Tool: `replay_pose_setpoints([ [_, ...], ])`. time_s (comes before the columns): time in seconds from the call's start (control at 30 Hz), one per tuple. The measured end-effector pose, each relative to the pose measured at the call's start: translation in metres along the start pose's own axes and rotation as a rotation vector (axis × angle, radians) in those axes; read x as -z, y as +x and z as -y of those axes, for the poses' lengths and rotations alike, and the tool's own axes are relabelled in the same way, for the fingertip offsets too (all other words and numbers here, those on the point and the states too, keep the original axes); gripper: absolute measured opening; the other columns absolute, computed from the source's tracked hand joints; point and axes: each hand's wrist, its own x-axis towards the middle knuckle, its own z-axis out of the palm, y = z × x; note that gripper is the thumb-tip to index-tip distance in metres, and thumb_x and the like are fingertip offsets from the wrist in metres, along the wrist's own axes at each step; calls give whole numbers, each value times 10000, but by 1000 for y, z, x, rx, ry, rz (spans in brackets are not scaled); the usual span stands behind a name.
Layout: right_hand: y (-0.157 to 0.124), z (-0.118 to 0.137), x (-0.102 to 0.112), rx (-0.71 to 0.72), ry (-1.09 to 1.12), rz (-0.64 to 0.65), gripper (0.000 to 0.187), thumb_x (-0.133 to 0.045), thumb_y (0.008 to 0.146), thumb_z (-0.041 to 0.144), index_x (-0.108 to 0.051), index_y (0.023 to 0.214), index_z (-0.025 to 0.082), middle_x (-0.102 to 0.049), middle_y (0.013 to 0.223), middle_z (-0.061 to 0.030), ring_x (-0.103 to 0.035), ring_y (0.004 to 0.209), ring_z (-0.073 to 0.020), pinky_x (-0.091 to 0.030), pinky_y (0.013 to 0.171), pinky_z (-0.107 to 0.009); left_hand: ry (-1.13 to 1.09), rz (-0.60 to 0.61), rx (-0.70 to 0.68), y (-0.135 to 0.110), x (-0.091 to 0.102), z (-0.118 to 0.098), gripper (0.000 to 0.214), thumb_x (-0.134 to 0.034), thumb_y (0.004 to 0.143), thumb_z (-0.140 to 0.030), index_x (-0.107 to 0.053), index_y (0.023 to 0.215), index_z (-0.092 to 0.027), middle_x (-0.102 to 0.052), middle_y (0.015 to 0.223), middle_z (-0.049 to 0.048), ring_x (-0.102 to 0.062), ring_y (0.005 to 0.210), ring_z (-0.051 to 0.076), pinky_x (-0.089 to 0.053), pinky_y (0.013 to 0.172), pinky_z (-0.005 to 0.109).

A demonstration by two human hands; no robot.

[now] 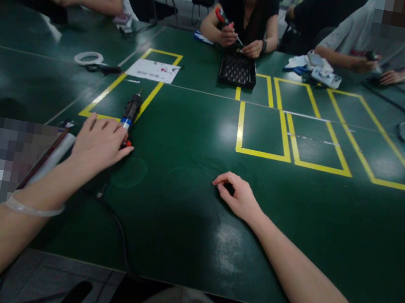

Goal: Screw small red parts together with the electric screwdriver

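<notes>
My left hand (99, 141) lies palm down over the lower part of an electric screwdriver (132, 108). The thumb sticks out to the right, away from the tool, and the fingers are spread; their undersides are hidden. The screwdriver's dark front end and thin bit point away from me, and a blue band and a red part show beside the hand. My right hand (238, 195) rests on the green table (180, 231), its fingers curled and the index tip close to the thumb. Nothing shows in it.
Yellow tape rectangles (262, 154) mark the table. Near the left one lie a white paper (153, 70) and a tape roll (88, 58). A black cable (121, 226) runs toward me. Opposite, a person handles a red screwdriver (222, 16) over a black tray (236, 82).
</notes>
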Motion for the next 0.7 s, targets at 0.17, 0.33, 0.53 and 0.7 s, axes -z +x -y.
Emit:
replay_pose_setpoints([
  [0.17, 0, 0, 0, 2, 1, -2, 147, -516, 890, 125, -618, 951, 211, -695, 924, -34, -640, 865, -177, -481, 822, -332, -44, -2, 40, 5, 4, -3, 375, -479, 873, -408, -609, 972, -71, -632, 1079, 192, -545, 1065, 323, -288, 1072, 499],
  [0.33, 0, 1, 0, 1, -1, 0, 144, -512, 893, 122, -620, 945, 204, -696, 919, -39, -639, 857, -178, -476, 820, -336, -93, 21, 101, 12, 18, -4, 389, -393, 912, -394, -627, 867, -85, -673, 962, 158, -595, 1009, 292, -307, 1066, 482],
  [0.53, 1, 1, -1, 3, 1, 4, 153, -516, 888, 119, -621, 956, 208, -694, 921, -35, -639, 859, -175, -475, 820, -335, -828, 142, 132, 24, 39, -58, 304, -477, 906, -449, -591, 1010, -186, -697, 917, 65, -653, 853, 233, -496, 791, 371],
  [0.7, 0, -5, -2, -15, 110, -12, 174, -518, 881, 110, -605, 994, 209, -704, 935, -30, -660, 870, -165, -490, 848, -333, -1653, 431, -103, 34, 48, -133, 319, -489, 926, -405, -606, 1057, -140, -632, 830, 39, -634, 786, 156, -545, 763, 322],
])
